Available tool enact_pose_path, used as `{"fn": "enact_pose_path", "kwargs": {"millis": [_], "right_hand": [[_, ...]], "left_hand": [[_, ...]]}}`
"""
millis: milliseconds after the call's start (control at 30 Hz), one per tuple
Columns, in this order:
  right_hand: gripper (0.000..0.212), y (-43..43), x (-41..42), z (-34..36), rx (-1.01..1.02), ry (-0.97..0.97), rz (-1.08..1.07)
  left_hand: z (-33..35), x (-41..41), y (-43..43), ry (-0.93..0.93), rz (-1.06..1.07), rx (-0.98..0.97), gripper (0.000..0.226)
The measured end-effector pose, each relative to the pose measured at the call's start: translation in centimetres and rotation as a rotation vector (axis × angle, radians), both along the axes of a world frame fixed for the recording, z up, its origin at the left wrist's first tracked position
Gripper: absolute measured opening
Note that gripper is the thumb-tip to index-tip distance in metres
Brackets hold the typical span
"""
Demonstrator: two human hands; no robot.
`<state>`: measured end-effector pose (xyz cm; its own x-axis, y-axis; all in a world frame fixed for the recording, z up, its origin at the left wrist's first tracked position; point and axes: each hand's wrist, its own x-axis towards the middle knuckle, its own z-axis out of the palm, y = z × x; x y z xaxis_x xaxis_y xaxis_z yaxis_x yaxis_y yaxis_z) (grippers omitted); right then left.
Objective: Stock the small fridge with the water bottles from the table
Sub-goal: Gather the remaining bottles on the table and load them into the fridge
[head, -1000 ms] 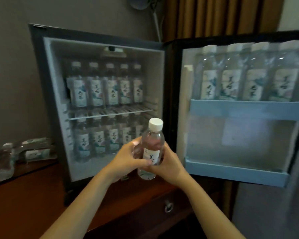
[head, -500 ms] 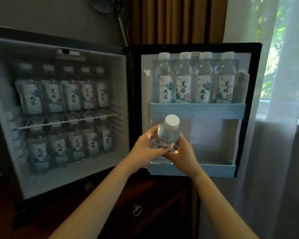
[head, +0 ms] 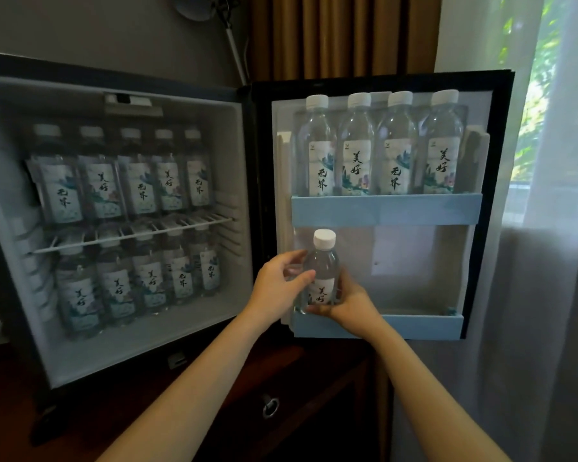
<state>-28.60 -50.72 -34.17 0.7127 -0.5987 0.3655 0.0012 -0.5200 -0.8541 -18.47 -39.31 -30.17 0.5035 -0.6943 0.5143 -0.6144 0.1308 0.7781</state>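
White-capped clear bottle point(head: 322, 261), pale blue door shelves point(head: 386, 208).

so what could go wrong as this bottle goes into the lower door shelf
The bottle, gripped by the left hand and right hand, has its base right at the front rail of the lower door shelf; letting go before it is seated could tip it out. It would also stand alone at the shelf's left end, so it may topple when the door swings.
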Motion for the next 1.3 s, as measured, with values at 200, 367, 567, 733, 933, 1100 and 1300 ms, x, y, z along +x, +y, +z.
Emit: {"fn": "enact_pose_path", "kwargs": {"millis": [200,367,567,733,933,1100,1300], "right_hand": [[0.062,-0.3,0.2,0.1,-0.143,0.158,-0.066],[0.061,0.6,-0.1,0.7,-0.190,0.271,-0.076],[0.081,2.4,-0.1,0.4,-0.313,-0.005,-0.429],[0.028,5.8,3.0,0.6,-0.570,-0.368,-0.513],[0.015,11.1,8.9,1.0,-0.546,-0.338,-0.305],[0.015,17.3,14.3,-0.4,-0.409,-0.244,-0.036],[0.011,27.1,21.0,-2.3,-0.361,-0.157,0.321]], "left_hand": [[-0.9,0.3,-0.2,0.034,0.052,-0.003,0.043],[-2.3,0.3,0.3,0.056,0.065,0.041,0.037],[-3.5,1.7,2.0,0.108,0.067,0.051,0.022],[-3.6,4.0,5.2,0.175,0.143,0.010,0.019],[-4.4,8.1,11.5,0.238,0.309,-0.047,0.022],[-6.3,12.0,18.1,0.318,0.456,-0.057,0.020],[-8.9,16.1,27.8,0.352,0.603,-0.077,0.028]]}}
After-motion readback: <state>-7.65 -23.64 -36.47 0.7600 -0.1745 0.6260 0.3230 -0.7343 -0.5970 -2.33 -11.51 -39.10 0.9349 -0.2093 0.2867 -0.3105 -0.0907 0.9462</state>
